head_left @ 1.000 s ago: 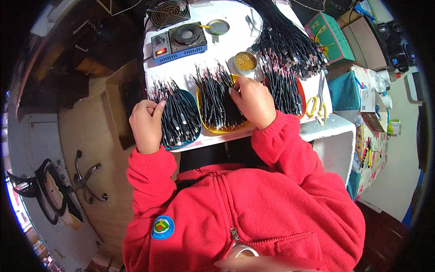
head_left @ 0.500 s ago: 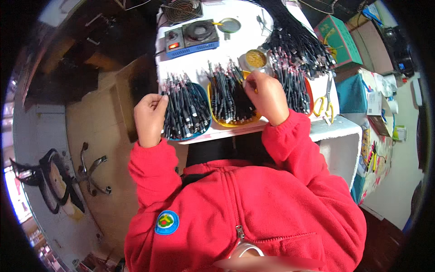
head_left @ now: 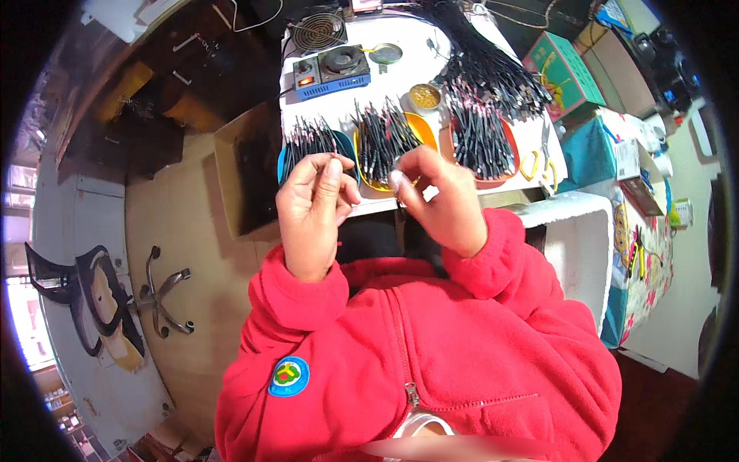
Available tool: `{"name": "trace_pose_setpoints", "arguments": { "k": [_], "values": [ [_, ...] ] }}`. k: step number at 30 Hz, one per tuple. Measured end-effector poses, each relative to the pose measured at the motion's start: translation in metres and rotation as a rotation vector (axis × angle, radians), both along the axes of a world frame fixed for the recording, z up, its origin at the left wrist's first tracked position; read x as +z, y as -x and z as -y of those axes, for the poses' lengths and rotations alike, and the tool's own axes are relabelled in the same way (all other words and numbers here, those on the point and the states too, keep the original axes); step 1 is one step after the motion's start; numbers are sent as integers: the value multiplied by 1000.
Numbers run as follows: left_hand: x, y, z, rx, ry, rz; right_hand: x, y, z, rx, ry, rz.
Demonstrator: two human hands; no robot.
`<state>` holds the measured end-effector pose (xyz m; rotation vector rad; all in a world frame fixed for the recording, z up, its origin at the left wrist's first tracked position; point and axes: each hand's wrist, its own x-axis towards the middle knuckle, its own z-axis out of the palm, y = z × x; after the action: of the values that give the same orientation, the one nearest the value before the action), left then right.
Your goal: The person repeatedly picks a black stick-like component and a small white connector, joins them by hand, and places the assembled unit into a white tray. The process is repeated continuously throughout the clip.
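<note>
My left hand (head_left: 308,212) is raised in front of the blue bin (head_left: 283,158), thumb pressed against the fingers. Whatever it pinches is too small and hidden to name. Level with it, in front of the yellow bin (head_left: 427,132), my right hand (head_left: 446,200) has thumb and index finger closed, and a short black cable seems to hang below them, mostly hidden. Bundles of short black cables (head_left: 377,142) with pinkish wire ends stand upright in the blue, yellow and red bins (head_left: 509,138).
Behind the bins sit a blue solder pot (head_left: 335,73) with a lit switch, a round tin of amber stuff (head_left: 425,98) and a small round lid (head_left: 386,53). Long black cables (head_left: 493,69) lie back right, yellow-handled scissors (head_left: 539,165) beside the red bin. A white foam box (head_left: 573,219) stands right.
Both hands have drawn back toward me from the bins. My left hand moved right from the blue bin's edge, and my right hand came down out of the yellow bin. The view shifted slightly.
</note>
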<state>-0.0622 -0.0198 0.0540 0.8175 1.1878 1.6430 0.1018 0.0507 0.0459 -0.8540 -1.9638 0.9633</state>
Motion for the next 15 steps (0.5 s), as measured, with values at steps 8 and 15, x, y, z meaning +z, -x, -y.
{"name": "trace_pose_setpoints", "arguments": {
  "k": [8, 15],
  "values": [
    [-3, -55, 27, -11, -127, 172, -9, -21, 53, -2, -163, -59],
    [-7, -71, 38, -127, -152, 138, -9, -38, 71, -44, -297, -49]
  ]
}}
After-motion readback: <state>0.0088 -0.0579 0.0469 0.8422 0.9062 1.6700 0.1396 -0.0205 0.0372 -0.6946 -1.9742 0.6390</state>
